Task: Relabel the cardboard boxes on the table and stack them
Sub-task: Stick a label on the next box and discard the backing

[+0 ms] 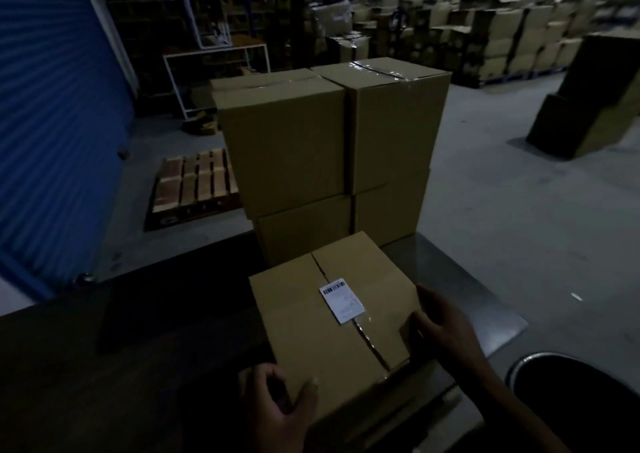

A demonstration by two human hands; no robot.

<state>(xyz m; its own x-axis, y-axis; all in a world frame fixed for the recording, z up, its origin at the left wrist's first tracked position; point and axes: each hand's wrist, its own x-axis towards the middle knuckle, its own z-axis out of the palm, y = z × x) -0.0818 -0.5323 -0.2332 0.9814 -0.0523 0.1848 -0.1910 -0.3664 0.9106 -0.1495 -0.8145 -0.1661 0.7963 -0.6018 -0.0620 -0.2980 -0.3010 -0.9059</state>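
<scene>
Your left hand [277, 409] grips the box [308, 335] at 7 o'clock, right hand [441, 326] curled over its 3 o'clock edge, stack [284, 141] at 12.

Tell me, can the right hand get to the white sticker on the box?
Probably yes. The right hand holds the right edge of the near box, and the white sticker lies uncovered on top, with nothing between them.

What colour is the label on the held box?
White with black barcode print, on the cardboard box; head view.
</scene>
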